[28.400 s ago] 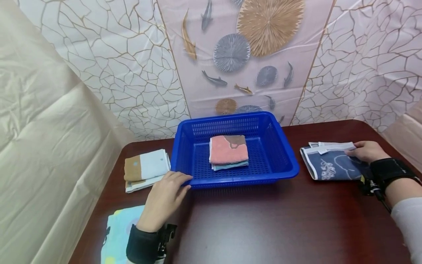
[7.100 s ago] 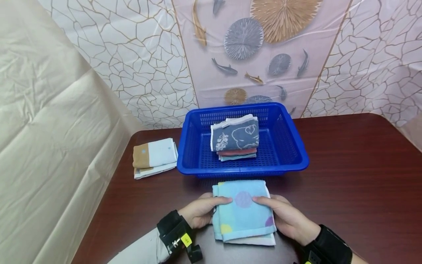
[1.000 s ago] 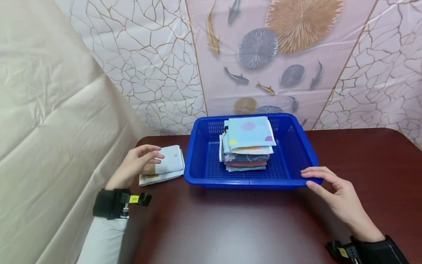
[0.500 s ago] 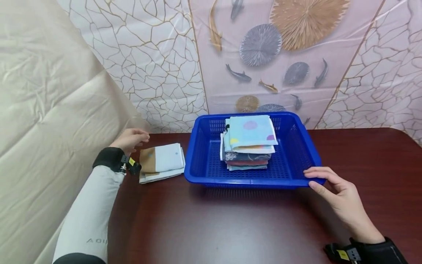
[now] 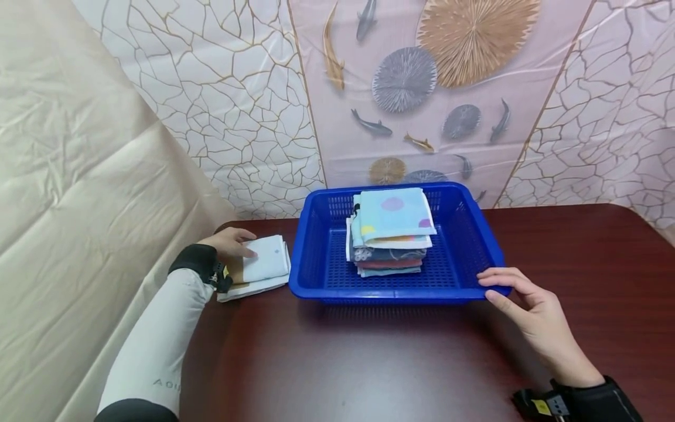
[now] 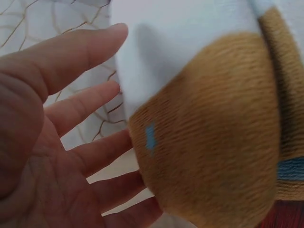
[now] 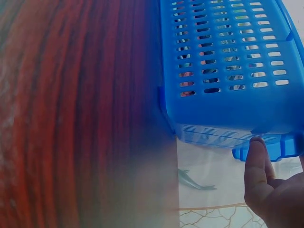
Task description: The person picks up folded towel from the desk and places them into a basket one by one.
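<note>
A folded brown-and-white towel point(image 5: 266, 258) lies at the table's left, beside the blue plastic basket point(image 5: 369, 295). My left hand point(image 5: 229, 241) is at the towel's far left side. Up close in the left wrist view, the straight fingers of that hand point(image 6: 47, 118) reach to the edge of the towel point(image 6: 213, 109), some tips hidden behind it, thumb spread apart. My right hand point(image 5: 545, 322) holds the basket's front right corner, fingers over the rim and thumb in front. Inside the basket stands a stack of folded towels, a light blue dotted towel point(image 5: 395, 217) on top.
Under the stack's top towel show a dark grey-blue towel point(image 5: 390, 254) and a pink towel point(image 5: 390, 264). The dark red-brown table point(image 5: 379, 363) meets a patterned cloth backdrop point(image 5: 237, 117) behind and a cream cloth point(image 5: 95, 205) at the left.
Over the last second my left hand went behind the brown-and-white towel, then came down to it. Earlier, the dark grey-blue and light blue towels were stacked into the basket. The right hand keeps its hold.
</note>
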`<state>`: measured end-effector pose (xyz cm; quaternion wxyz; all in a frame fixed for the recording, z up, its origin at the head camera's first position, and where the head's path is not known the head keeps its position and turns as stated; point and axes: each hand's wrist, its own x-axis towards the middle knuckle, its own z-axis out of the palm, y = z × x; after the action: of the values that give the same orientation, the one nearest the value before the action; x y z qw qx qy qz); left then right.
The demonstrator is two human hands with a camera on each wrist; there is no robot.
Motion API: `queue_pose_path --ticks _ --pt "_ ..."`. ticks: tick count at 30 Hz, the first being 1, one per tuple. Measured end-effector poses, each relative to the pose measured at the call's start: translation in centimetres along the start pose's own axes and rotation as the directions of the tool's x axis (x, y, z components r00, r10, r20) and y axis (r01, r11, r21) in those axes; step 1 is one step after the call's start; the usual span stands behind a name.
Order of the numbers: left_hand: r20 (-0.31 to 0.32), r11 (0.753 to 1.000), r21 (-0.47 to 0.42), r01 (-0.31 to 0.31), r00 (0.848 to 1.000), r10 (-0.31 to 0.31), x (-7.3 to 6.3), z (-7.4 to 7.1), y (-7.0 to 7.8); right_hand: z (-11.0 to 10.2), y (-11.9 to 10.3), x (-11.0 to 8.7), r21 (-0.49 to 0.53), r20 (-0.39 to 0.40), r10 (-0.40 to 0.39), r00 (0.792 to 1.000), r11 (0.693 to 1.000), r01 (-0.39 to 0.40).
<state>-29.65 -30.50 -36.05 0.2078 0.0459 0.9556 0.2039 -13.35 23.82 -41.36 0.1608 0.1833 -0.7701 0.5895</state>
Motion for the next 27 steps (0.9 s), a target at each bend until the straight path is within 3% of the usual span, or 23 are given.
queue_pose_path --ticks 11,16,22,27 --pt "-0.06 0.994 0.054 0.094 0.994 -0.09 -0.3 2.2 1.4 0.0 0.1 0.0 -0.094 -0.011 0.013 1.0 0.995 -0.014" --pt "-0.073 0.992 0.074 0.104 0.992 -0.099 -0.7 3.0 1.2 0.1 0.2 -0.1 -0.136 -0.02 0.028 0.999 0.99 -0.03" --pt "-0.08 0.993 0.113 0.013 0.997 -0.004 -2.3 4.5 1.1 0.3 0.3 -0.2 -0.099 -0.025 -0.014 1.0 0.995 0.011" --pt "-0.093 0.993 0.104 -0.055 0.994 0.065 -4.1 5.9 1.7 0.2 0.1 -0.1 -0.12 -0.035 -0.005 0.999 0.993 0.0"
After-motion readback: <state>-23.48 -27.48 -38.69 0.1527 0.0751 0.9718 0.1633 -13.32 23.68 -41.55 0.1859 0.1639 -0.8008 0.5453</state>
